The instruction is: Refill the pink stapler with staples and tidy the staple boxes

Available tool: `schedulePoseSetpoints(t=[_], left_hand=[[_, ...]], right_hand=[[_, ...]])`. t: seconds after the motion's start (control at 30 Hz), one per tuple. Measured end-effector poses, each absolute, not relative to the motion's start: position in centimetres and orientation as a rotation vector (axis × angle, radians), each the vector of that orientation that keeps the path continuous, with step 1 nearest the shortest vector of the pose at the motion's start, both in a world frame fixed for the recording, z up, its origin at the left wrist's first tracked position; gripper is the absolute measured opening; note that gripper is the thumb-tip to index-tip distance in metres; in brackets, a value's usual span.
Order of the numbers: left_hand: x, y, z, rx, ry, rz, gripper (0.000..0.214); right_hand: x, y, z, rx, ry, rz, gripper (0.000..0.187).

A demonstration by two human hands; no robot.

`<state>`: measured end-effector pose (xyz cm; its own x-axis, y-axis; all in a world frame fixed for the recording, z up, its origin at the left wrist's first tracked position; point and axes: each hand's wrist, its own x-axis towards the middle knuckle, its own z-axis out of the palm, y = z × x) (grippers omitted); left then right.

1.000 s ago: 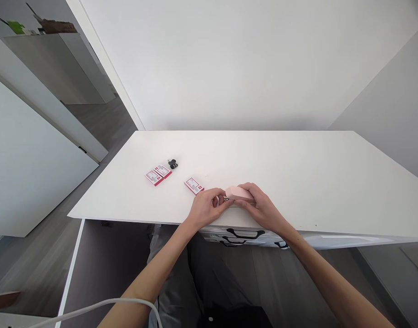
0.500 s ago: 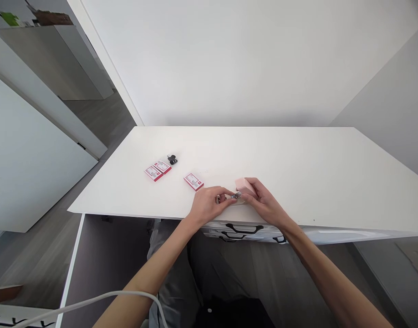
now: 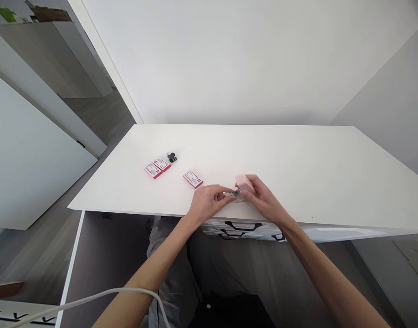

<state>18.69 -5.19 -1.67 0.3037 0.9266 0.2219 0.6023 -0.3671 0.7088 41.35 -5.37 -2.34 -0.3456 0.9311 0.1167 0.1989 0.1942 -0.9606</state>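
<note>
A small pink stapler (image 3: 243, 182) rests near the front edge of the white table (image 3: 298, 164). My right hand (image 3: 262, 197) is wrapped round it, thumb on its near side. My left hand (image 3: 209, 204) pinches at the metal front of the stapler (image 3: 234, 193), fingers closed on something small that I cannot make out. A pink staple box (image 3: 193, 179) lies just left of my left hand.
Two more pink staple boxes (image 3: 156, 167) lie farther left with a small black binder clip (image 3: 172, 158) behind them. Drawers with black handles (image 3: 245, 226) sit under the table front. A white cable (image 3: 93, 298) crosses the lower left. Shelving stands at the far left.
The stapler has been turned from lying sideways under my right hand to pointing away, its metal front now exposed between both hands. The view has shifted slightly down.
</note>
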Motion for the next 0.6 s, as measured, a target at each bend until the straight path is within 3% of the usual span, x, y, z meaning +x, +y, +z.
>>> schedulePoseSetpoints(t=[0.3, 0.5, 0.6], left_hand=[[18.6, -5.5, -1.7, 2.102, 1.340, 0.848, 0.029], [16.2, -5.3, -1.3, 2.292, 1.644, 1.163, 0.025], [13.4, -4.7, -1.4, 2.207, 1.966, 1.123, 0.055]], right_hand=[[41.2, -5.6, -2.1, -1.067, -1.655, 1.208, 0.039], [41.2, -5.6, -2.3, -1.093, -1.655, 1.173, 0.042], [41.2, -5.5, -2.4, -1.096, -1.652, 1.172, 0.041]])
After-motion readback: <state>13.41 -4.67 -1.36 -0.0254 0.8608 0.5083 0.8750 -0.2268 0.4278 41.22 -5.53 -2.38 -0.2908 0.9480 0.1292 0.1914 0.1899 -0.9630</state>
